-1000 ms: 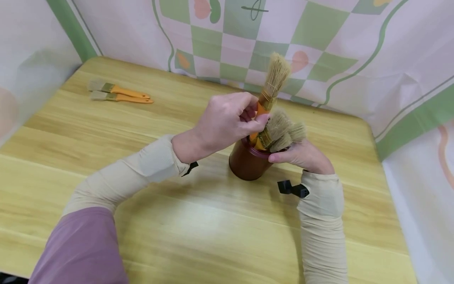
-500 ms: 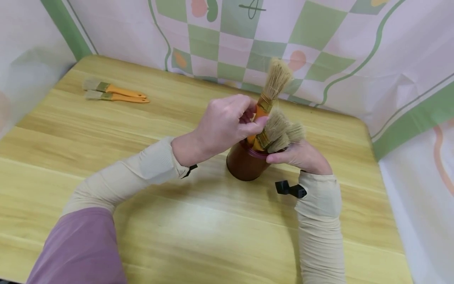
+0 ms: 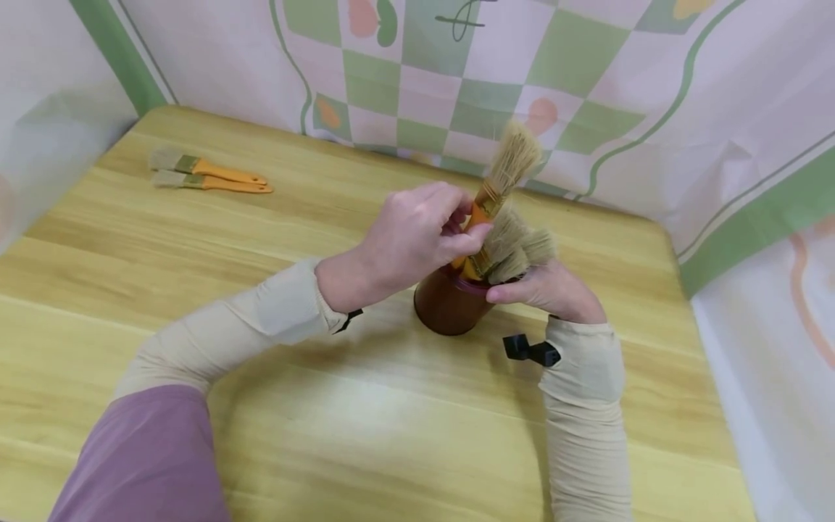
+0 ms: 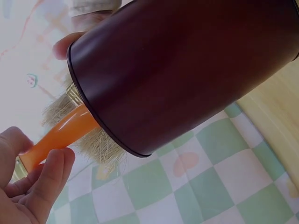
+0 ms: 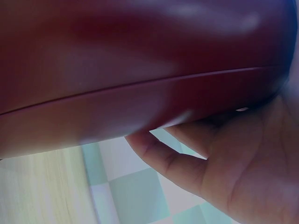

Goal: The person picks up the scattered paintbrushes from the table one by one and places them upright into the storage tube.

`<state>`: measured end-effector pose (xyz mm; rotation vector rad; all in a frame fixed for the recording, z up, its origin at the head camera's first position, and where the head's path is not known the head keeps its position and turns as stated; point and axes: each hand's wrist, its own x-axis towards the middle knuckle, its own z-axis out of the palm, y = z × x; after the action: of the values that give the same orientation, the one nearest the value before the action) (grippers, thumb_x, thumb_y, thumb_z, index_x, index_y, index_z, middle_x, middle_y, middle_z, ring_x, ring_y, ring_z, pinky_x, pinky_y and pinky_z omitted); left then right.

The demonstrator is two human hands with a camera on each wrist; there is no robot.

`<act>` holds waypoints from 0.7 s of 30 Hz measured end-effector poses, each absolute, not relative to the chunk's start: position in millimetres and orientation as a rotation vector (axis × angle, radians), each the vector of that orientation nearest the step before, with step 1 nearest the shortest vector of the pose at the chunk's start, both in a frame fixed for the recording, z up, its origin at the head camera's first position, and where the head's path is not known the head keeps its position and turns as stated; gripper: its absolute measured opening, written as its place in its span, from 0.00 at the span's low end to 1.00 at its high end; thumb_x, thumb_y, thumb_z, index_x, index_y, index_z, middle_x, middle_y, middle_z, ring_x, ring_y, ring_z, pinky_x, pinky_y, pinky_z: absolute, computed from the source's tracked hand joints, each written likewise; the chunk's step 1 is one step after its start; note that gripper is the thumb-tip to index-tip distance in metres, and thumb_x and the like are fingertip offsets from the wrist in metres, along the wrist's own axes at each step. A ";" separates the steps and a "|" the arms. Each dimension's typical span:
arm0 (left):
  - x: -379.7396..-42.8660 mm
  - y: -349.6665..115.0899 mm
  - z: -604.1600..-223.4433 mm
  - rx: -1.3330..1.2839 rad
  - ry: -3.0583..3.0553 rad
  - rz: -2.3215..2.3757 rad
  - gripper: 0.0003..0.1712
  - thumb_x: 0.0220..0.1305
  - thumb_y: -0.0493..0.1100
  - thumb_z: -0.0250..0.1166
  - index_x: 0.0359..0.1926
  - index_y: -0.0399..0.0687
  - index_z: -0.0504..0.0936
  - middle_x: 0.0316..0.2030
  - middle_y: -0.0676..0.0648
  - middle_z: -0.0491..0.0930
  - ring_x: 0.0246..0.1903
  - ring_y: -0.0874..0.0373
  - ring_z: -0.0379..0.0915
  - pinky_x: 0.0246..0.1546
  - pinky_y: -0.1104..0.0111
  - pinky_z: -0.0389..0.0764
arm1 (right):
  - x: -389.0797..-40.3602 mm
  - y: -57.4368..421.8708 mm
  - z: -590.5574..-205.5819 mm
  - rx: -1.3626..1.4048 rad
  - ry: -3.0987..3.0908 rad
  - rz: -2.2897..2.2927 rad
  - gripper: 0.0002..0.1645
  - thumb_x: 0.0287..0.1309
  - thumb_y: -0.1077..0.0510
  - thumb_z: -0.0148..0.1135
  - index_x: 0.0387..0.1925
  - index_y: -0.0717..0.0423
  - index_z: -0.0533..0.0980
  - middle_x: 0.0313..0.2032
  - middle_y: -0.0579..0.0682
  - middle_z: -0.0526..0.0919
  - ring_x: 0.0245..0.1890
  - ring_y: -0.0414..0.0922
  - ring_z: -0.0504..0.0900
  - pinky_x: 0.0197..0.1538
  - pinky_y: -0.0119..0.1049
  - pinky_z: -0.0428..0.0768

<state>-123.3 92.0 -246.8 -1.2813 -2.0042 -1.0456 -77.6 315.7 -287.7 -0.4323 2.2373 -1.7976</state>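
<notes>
A dark reddish-brown cylindrical pot (image 3: pixel 450 306) stands on the table with several bristle brushes (image 3: pixel 509 243) in it, heads up. My left hand (image 3: pixel 417 228) pinches the orange handle of one paintbrush (image 3: pixel 512 159) just below its metal band. In the left wrist view that brush's orange handle (image 4: pixel 60 133) slants into the pot's mouth, its lower end hidden inside. My right hand (image 3: pixel 548 290) grips the pot at its rim, thumb on the near side. From the right wrist view, curved fingers (image 5: pixel 163 158) lie against the pot's wall (image 5: pixel 140 56).
Two orange-handled paintbrushes (image 3: pixel 215 177) lie side by side at the back left of the wooden table (image 3: pixel 365 442). A checkered green and white cloth (image 3: pixel 430 94) hangs behind the table's back edge.
The left hand has lowered the pinched brush slightly, so its bristles sit lower and its handle reaches deeper into the pot. The right hand keeps its hold on the rim.
</notes>
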 end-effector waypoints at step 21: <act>-122.5 68.7 -249.5 -1.187 -2.233 -0.937 0.29 0.40 0.57 0.78 0.21 0.36 0.77 0.15 0.46 0.76 0.15 0.58 0.70 0.21 0.70 0.76 | -81.2 308.3 -296.7 -0.510 2.376 -1.673 0.45 0.43 0.67 0.74 0.64 0.58 0.64 0.54 0.39 0.76 0.56 0.36 0.74 0.61 0.25 0.70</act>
<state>-122.5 68.7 -249.5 -1.1873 -2.2329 -0.9366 -81.2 308.3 -296.7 -0.5100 2.3763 -1.6726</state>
